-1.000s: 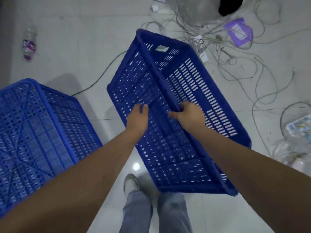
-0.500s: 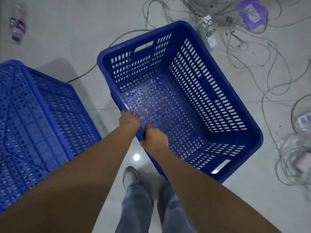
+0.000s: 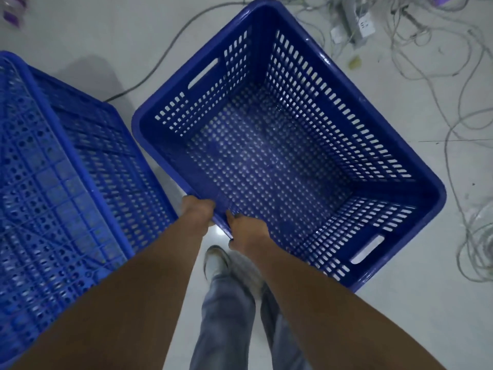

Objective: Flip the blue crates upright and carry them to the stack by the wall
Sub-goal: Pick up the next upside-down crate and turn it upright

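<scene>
A blue perforated crate (image 3: 416,166) fills the middle of the view, its opening facing up so I see its holed floor and two handle slots. Both hands grip the rim of its near long side. My left hand (image 3: 197,209) holds the rim from outside. My right hand (image 3: 246,228) holds it just to the right, fingers curled over the edge. A second blue crate (image 3: 61,182) lies upside down at the left, its ribbed bottom facing up, close beside the first.
Loose grey cables (image 3: 453,102) and a power strip (image 3: 360,22) sprawl over the pale tiled floor at the upper right and right. A thin cable (image 3: 170,46) runs behind the crates. A plastic bottle (image 3: 12,9) lies top left. My legs and shoe (image 3: 216,260) are below.
The crate in my hands has turned from bottom-up on its side to opening-up. Both hands moved from its bottom to the near rim. The crate now looks nearer and larger.
</scene>
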Demonstrator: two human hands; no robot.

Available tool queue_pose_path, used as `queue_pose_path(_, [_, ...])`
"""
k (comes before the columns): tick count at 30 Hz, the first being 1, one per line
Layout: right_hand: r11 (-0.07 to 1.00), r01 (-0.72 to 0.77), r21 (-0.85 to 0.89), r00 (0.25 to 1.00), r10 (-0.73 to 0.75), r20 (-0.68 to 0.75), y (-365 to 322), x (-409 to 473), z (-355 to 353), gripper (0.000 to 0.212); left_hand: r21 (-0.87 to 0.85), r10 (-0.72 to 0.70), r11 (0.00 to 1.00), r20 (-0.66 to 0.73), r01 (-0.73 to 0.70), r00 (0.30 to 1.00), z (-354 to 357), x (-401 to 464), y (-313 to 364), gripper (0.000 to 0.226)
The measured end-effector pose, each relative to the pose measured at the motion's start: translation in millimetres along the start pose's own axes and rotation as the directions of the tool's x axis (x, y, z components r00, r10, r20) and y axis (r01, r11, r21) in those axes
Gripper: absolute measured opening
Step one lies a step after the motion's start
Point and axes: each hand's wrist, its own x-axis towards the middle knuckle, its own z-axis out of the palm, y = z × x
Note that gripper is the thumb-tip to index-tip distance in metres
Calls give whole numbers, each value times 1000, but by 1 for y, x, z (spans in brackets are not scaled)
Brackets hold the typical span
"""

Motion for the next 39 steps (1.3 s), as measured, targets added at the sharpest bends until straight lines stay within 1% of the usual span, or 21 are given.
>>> queue_pose_path(3, [999,-3,33,999,2,35,2,-2,3,54,-77,-65,995,23,66,998,-2,-2,-8,25])
queue_pose_path(7, [1000,16,7,998,-17,66,17,-9,11,53,-184,-169,967,52,176,984,4,-7,-24,37])
queue_pose_path(9, [1000,23,-18,997,-22,68,30,-16,12,53,-211,-217,950,90,231,972,12,-15,-32,29])
queue_pose_path(11, [998,31,-51,994,-25,106,44,-25,13,55,-227,-274,927,133,298,953,22,-23,-44,22])
queue_pose_path(16, [976,83,-199,958,-24,285,76,-44,23,67,-213,-375,883,216,418,901,49,-39,-84,27])
queue_pose_path(20, [960,124,-250,936,-29,351,93,-61,37,63,-74,-434,875,319,478,843,57,-64,-102,13])
queue_pose_path(22, [961,125,-246,930,-27,367,98,-68,42,61,-22,-506,841,320,541,801,53,-75,-106,16])
queue_pose_path(23, [962,123,-244,932,-27,361,100,-72,43,59,17,-525,837,307,547,794,50,-79,-105,18])
queue_pose_path(24, [965,122,-234,933,-31,359,102,-74,44,57,59,-514,852,283,520,810,44,-80,-104,18])
queue_pose_path(25, [971,116,-210,930,-31,367,105,-76,44,56,116,-467,884,232,452,853,39,-79,-101,19])
queue_pose_path(26, [980,100,-172,926,-28,377,108,-77,43,55,203,-374,918,159,341,914,33,-73,-98,24])
queue_pose_path(27, [991,65,-116,924,-15,383,112,-79,40,56,330,-255,918,69,220,964,25,-68,-91,27])
queue_pose_path(28, [999,2,-41,923,14,383,117,-79,35,56,468,-119,877,-8,109,993,15,-63,-82,27])
queue_pose_path(29, [996,-78,48,926,55,373,124,-79,28,55,584,12,811,-58,24,998,6,-59,-70,28])
queue_pose_path(30, [977,-157,145,935,100,339,132,-78,21,52,652,137,757,-89,-46,986,-4,-55,-56,30])
queue_pose_path(32, [900,-281,332,953,222,206,150,-76,2,41,725,349,670,-114,-163,930,-24,-45,-32,36])
queue_pose_path(33, [858,-323,399,947,294,134,161,-75,-9,38,766,427,615,-123,-187,896,-33,-39,-22,41])
queue_pose_path(34, [827,-351,439,931,358,71,173,-74,-19,37,802,470,567,-129,-187,873,-41,-31,-15,46])
queue_pose_path(35, [809,-370,456,912,410,13,185,-74,-29,36,817,481,548,-135,-177,866,-49,-24,-9,52])
queue_pose_path(37, [785,-411,464,858,504,-93,209,-73,-46,36,788,439,596,-157,-156,885,-58,-14,2,62])
queue_pose_path(39, [741,-462,487,788,595,-159,231,-74,-62,43,736,408,662,-199,-139,891,-60,-10,10,70])
